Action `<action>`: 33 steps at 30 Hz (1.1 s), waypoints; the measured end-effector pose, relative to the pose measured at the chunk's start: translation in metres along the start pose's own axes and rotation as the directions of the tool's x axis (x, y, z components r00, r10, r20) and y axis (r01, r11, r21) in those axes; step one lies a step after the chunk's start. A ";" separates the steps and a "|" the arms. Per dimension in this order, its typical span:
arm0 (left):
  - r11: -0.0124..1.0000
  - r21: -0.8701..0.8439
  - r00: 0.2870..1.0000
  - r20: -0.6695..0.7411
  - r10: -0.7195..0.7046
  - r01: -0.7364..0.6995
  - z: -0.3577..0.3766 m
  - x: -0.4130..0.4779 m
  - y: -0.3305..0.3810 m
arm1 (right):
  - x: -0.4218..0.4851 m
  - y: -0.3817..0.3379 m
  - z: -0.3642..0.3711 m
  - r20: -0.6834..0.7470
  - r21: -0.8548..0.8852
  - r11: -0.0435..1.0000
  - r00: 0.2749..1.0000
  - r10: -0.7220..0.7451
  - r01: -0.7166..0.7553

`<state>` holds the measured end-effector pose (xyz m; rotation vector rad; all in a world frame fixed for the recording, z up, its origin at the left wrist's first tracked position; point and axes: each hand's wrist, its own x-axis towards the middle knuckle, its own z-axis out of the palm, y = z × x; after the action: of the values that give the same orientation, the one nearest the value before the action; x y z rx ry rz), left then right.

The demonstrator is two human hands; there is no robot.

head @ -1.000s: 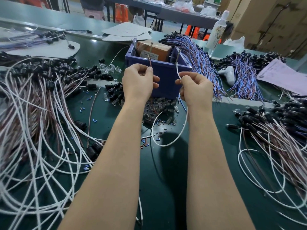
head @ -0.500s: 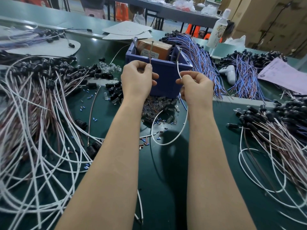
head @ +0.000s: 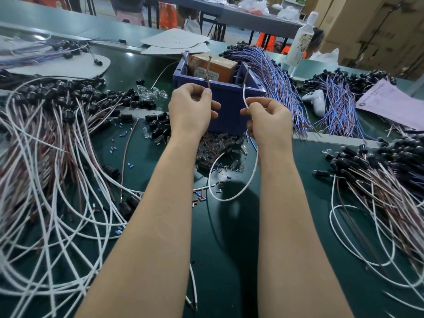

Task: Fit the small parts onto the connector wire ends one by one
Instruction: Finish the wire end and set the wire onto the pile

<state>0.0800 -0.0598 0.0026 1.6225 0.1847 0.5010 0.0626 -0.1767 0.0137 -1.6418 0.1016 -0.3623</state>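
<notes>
The left hand point(head: 191, 111) pinches a brown wire point(head: 208, 74) upright and the right hand point(head: 268, 120) a white wire point(head: 244, 95), ends raised, probably for fitting parts.

Grey table point(head: 252, 18) behind; stacked cardboard boxes point(head: 376, 26) at right.
</notes>
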 end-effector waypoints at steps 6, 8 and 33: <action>1.000 0.009 1.000 0.010 0.003 -0.003 0.001 -0.001 0.001 | 0.000 -0.001 0.000 0.001 -0.012 1.000 1.000 -0.004 0.004; 1.000 0.010 1.000 0.010 0.003 -0.003 0.001 -0.001 0.001 | 0.000 -0.001 0.000 -0.007 -0.002 1.000 1.000 0.003 -0.003; 0.821 0.567 0.956 -0.274 0.108 0.070 -0.039 -0.005 0.022 | -0.001 0.024 0.000 0.312 -0.827 0.556 0.890 0.334 0.081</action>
<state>0.0556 -0.0290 0.0243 2.1326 0.5930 0.7554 0.0651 -0.1787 -0.0103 -2.6196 0.0501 0.2597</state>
